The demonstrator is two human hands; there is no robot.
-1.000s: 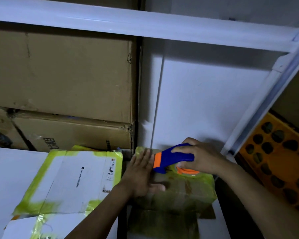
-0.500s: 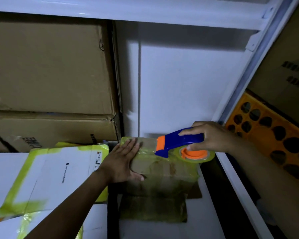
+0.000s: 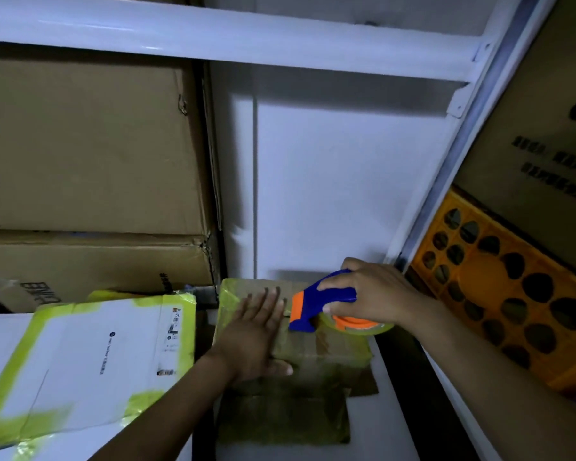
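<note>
box point(image 3: 313, 354) on shelf, wall just behind, post point(image 3: 453, 168) near right | my left hand point(image 3: 256, 334) flat on its top, fingers straight | my right hand point(image 3: 376, 294) clenched around dispenser point(image 3: 316, 304) over box's far right edge

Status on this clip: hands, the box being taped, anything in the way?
Left hand flat on the small box. Right hand grips the tape dispenser, roll on the box top. White parcel alongside, not touching.

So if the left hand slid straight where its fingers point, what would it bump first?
Probably the white back wall, right beyond the taped box. The tape dispenser in the right hand sits close beside, so the left hand might brush it.
</note>
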